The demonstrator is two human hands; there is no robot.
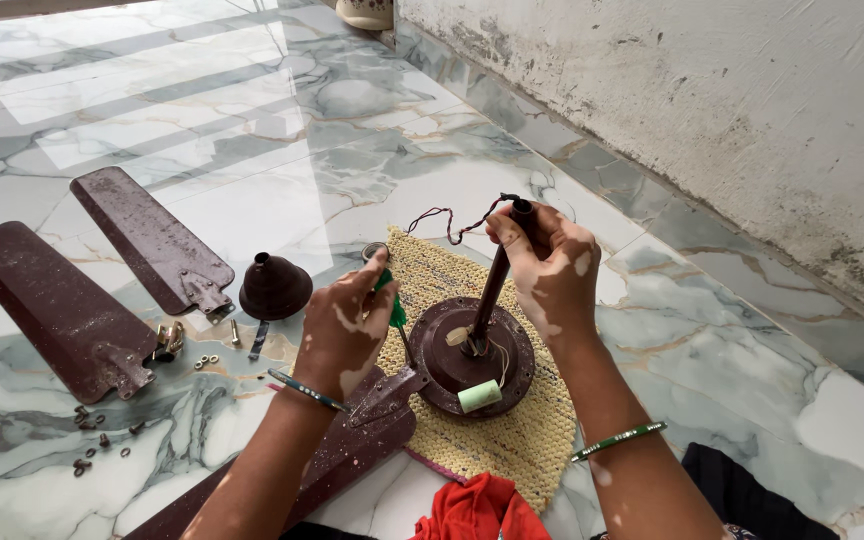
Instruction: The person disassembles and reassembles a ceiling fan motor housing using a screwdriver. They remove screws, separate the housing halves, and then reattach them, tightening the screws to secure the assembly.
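Note:
A dark brown ceiling fan motor (pixel 452 370) sits on a yellow woven mat (pixel 512 440), with its down rod (pixel 492 290) standing upright. My right hand (pixel 547 270) grips the top of the rod, where twisted wires (pixel 447 222) come out. My left hand (pixel 347 325) holds a green-handled screwdriver (pixel 392 305) whose tip points down at the motor's left rim. One fan blade (pixel 342 450) is attached at the motor's left and runs under my left forearm. A pale green cylinder (pixel 479 396) lies on the motor.
Two loose brown fan blades (pixel 152 240) (pixel 57 310) lie on the marble floor at the left, beside a brown canopy cup (pixel 274 287). Screws and washers (pixel 102 435) are scattered near them. A red cloth (pixel 477 510) lies at the bottom. A stained wall (pixel 732 110) runs along the right.

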